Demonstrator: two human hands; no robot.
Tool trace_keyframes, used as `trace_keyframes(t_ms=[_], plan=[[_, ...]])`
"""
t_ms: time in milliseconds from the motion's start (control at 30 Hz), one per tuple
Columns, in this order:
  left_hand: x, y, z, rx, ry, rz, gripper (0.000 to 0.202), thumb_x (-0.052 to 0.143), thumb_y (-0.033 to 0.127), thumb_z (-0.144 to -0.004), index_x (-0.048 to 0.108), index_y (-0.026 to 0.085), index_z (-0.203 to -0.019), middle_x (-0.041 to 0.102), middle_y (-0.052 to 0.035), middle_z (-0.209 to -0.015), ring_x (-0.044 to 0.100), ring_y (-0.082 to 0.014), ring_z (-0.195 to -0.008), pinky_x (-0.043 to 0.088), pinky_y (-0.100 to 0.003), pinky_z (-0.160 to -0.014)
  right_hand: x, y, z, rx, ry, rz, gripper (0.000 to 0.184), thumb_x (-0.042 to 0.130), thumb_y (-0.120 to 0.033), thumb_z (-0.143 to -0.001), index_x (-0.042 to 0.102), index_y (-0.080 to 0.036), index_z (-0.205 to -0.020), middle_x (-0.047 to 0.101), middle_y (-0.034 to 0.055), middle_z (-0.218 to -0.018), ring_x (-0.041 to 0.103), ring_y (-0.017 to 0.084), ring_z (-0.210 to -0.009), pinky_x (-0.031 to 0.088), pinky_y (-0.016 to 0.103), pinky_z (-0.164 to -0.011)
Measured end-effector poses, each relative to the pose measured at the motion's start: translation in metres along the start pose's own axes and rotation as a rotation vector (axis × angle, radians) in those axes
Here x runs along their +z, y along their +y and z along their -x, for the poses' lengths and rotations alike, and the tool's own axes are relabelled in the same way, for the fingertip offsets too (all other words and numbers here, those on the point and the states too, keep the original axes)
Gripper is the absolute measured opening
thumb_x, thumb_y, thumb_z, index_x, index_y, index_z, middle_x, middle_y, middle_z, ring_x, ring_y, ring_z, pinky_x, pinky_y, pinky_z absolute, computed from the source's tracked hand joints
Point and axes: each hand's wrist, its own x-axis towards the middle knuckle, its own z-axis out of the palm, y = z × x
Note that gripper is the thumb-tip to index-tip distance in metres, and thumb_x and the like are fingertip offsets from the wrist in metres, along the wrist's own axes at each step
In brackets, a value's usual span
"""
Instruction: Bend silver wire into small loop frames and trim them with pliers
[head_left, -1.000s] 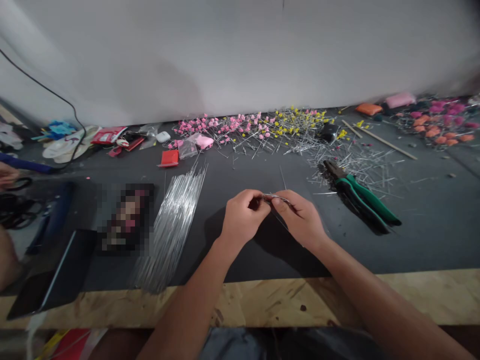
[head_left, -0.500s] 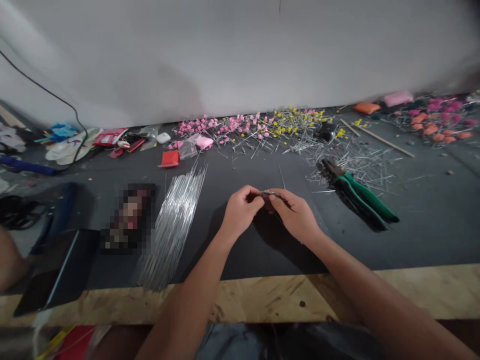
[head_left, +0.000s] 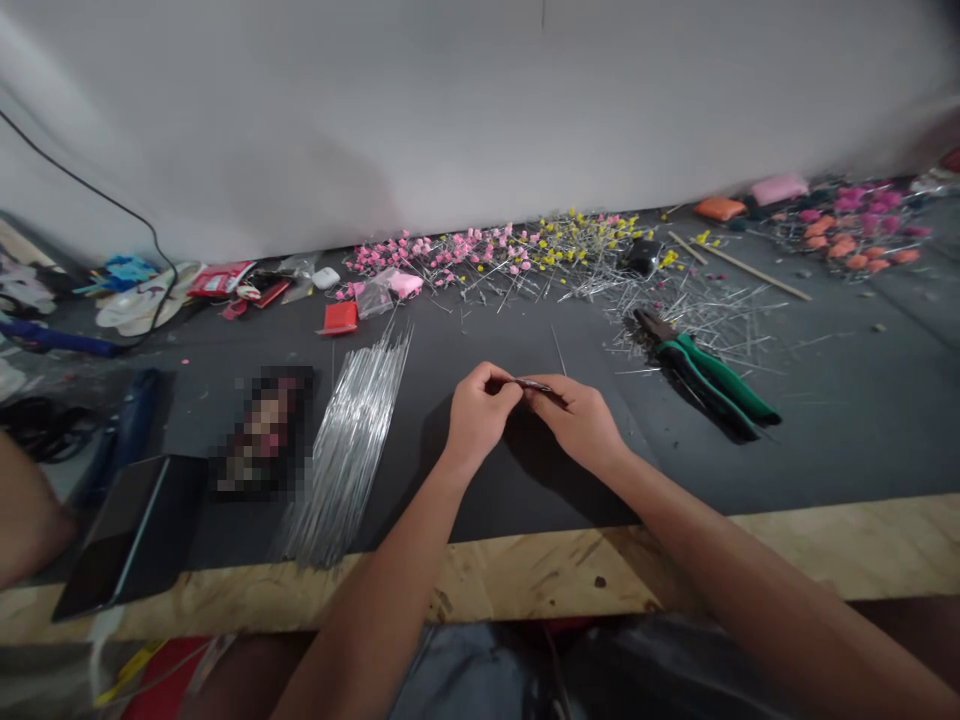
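In the middle of the dark work surface, my left hand (head_left: pixel 478 410) and my right hand (head_left: pixel 576 415) meet with fingers pinched. Between their fingertips is a small, thin, dark shiny piece (head_left: pixel 534 384), seen nearly edge-on. Its kind is unclear, as the fingers cover much of it. Just beyond the hands lies a single thin wire (head_left: pixel 559 349). A bundle of straight silver wires (head_left: pixel 354 440) lies to the left of my left hand. Pliers with green and black handles (head_left: pixel 709 380) rest on the right, apart from my right hand.
Pink-tipped wires (head_left: pixel 442 252) and yellow-tipped wires (head_left: pixel 589 240) lie along the wall. Loose wire pieces (head_left: pixel 705 315) surround the pliers' jaws. A red packet (head_left: pixel 339 318), a dark phone-like device (head_left: pixel 124 535) and another person's arm (head_left: pixel 30 515) are on the left.
The dark piece has turned between my fingers and now shows thinner, more edge-on. My hands stay together, with fingertips slightly shifted. The whole view has moved a little.
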Motion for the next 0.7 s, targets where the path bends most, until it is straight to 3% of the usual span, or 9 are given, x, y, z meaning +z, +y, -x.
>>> trace_keyframes(t_ms=[167,433,567,700], plan=[[0.0012,0.0046,0.0034,0.076,0.041,-0.147,0.01,0.053,0.025,-0.072,0.06,0.018,-0.075,0.062,0.0011,-0.068,0.055,-0.0106,-0.062,0.041,-0.023,-0.059,-0.0001,-0.0024,-0.0007,0.042,0.038,-0.029,0.024,0.05,-0.033,-0.081,0.066,-0.021,-0.094,0.069,0.0034,-0.086,0.062,0.017,-0.079,0.047,0.03,-0.073],[-0.0009,0.002,0.0014,0.169,-0.034,-0.359,0.014,0.055,0.022,-0.073,0.063,0.019,-0.084,0.065,-0.003,-0.076,0.058,-0.0138,-0.068,0.044,-0.026,-0.064,-0.0002,-0.0039,-0.0019,0.094,0.072,-0.028,0.023,0.051,-0.035,-0.08,0.065,-0.02,-0.09,0.068,0.004,-0.081,0.062,0.016,-0.073,0.047,0.029,-0.067],[-0.0014,0.0026,0.0014,0.258,-0.081,-0.348,0.039,0.051,0.013,-0.073,0.054,0.022,-0.111,0.064,-0.0035,-0.091,0.058,-0.0134,-0.077,0.046,-0.028,-0.072,-0.0002,-0.0035,-0.0038,0.103,0.045,-0.018,0.022,0.05,-0.032,-0.08,0.066,-0.019,-0.088,0.068,0.0037,-0.081,0.061,0.016,-0.073,0.046,0.028,-0.068],[-0.0015,0.0021,0.0003,0.248,-0.132,-0.249,0.04,0.048,0.009,-0.074,0.056,0.024,-0.111,0.064,-0.0026,-0.093,0.058,-0.0122,-0.079,0.046,-0.026,-0.074,0.0001,-0.0038,-0.0045,0.106,0.054,-0.082,0.02,0.054,-0.032,-0.077,0.064,-0.02,-0.089,0.068,0.0033,-0.082,0.061,0.015,-0.072,0.048,0.028,-0.066]])
